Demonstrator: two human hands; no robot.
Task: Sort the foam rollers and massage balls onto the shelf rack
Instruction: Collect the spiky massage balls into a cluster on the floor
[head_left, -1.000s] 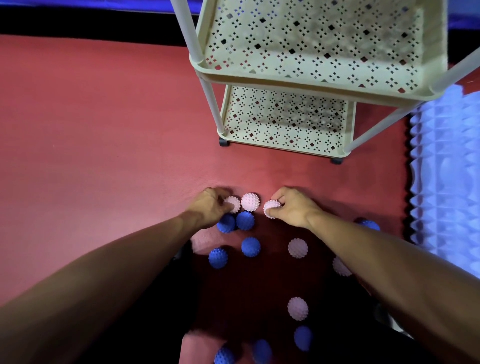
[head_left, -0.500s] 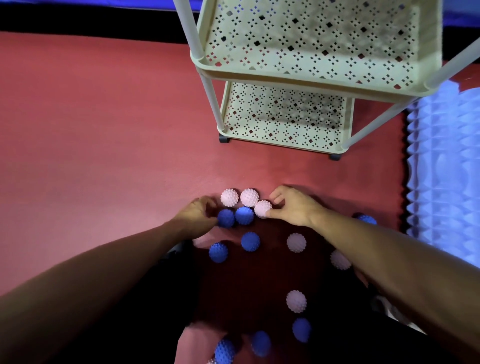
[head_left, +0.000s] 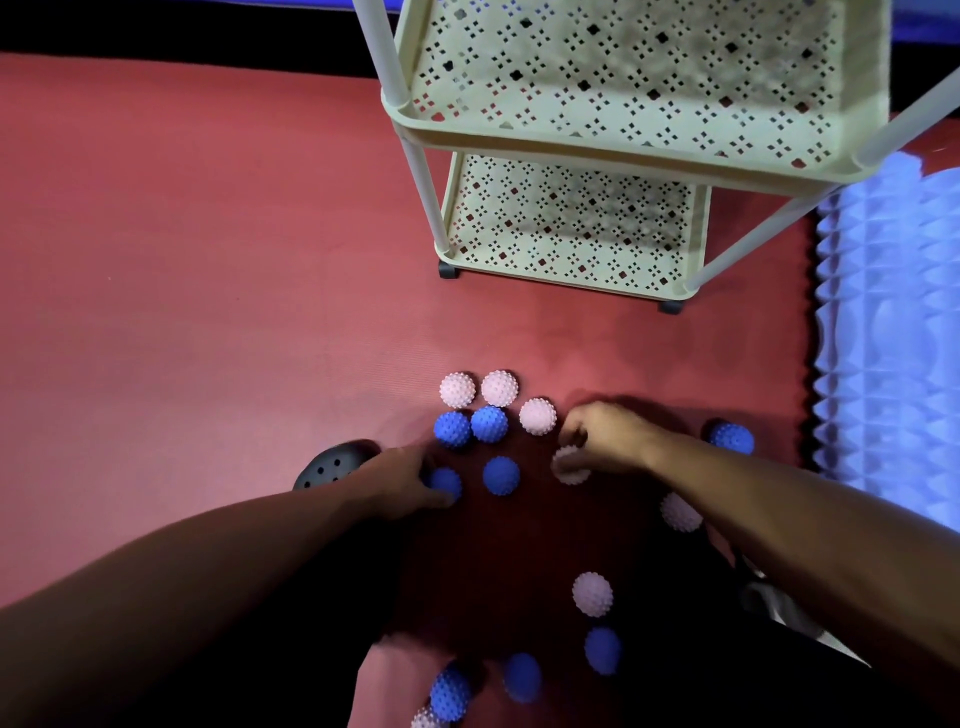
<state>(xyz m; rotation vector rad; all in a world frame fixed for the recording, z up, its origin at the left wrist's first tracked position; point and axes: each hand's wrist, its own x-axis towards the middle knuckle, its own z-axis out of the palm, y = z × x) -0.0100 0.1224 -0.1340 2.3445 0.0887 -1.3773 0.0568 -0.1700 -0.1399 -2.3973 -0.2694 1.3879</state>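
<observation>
Spiky pink and blue massage balls lie scattered on the red mat (head_left: 208, 291). Three pink balls (head_left: 498, 388) and two blue balls (head_left: 489, 424) are grouped ahead of my hands. My left hand (head_left: 402, 480) closes its fingers on a blue ball (head_left: 445, 483). My right hand (head_left: 605, 439) curls over a pink ball (head_left: 569, 465) and grips it. Another blue ball (head_left: 501, 475) lies free between my hands. The cream perforated shelf rack (head_left: 571, 150) stands ahead with bare tiers. A pale blue ridged foam roller (head_left: 888, 338) lies at the right edge.
More pink balls (head_left: 592, 594) and blue balls (head_left: 602, 649) lie near my body in shadow. One blue ball (head_left: 731, 437) sits behind my right forearm. A black perforated shoe (head_left: 332, 464) shows by my left wrist. The rack's black casters (head_left: 670, 306) rest on the mat.
Both hands pulled back from the far cluster toward me. My left hand left the pink ball and took a nearer blue ball. My right hand released one pink ball and closed on another.
</observation>
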